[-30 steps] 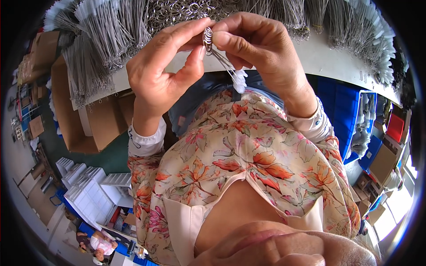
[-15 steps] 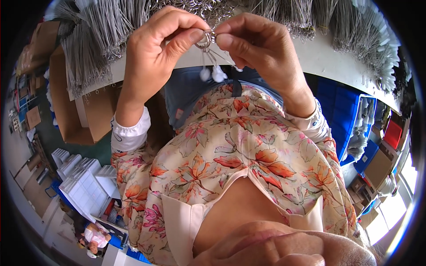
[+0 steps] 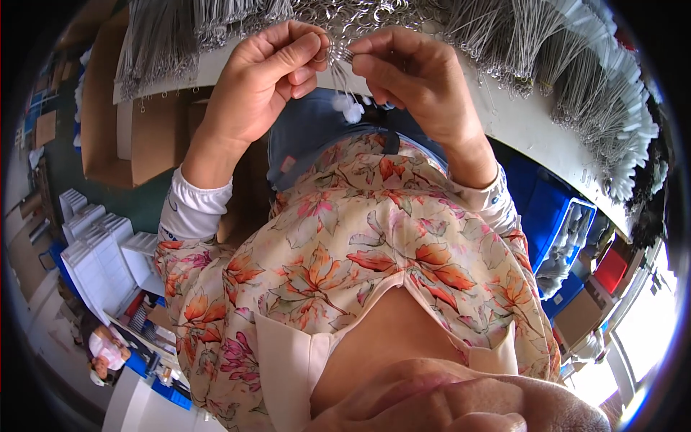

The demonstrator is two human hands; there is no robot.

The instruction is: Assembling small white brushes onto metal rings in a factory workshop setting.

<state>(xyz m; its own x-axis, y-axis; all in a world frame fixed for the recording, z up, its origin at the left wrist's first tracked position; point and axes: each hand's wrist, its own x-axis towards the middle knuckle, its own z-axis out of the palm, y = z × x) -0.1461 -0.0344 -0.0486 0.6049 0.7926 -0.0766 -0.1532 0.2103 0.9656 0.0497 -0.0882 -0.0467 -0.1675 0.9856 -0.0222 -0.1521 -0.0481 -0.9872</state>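
In front of me at the table's near edge, my left hand [image 3: 270, 68] pinches a shiny metal ring [image 3: 333, 55] between thumb and fingers. Several thin wire brushes [image 3: 352, 111] hang from the ring, their white fluffy tips pointing down toward my lap. My right hand [image 3: 421, 72] comes in from the other side, thumb and forefinger closed on a small metal loop beside the ring. Whether that loop belongs to the ring or to a brush is too small to tell. Behind my hands lies a heap of loose metal rings [image 3: 367, 18].
Bundles of wire brushes [image 3: 162, 54] line the table's left, and more bundles [image 3: 533, 43] cover its right. A cardboard box [image 3: 144, 155] stands open at left. White plastic crates [image 3: 101, 252] are behind it. At right is a blue crate [image 3: 558, 230]. Another person [image 3: 108, 353] is far off, lower left.
The whole view has shifted a little. My left hand's other fingers have curled in more beside the ring. Both hands stay close together, with the brushes still hanging between them.
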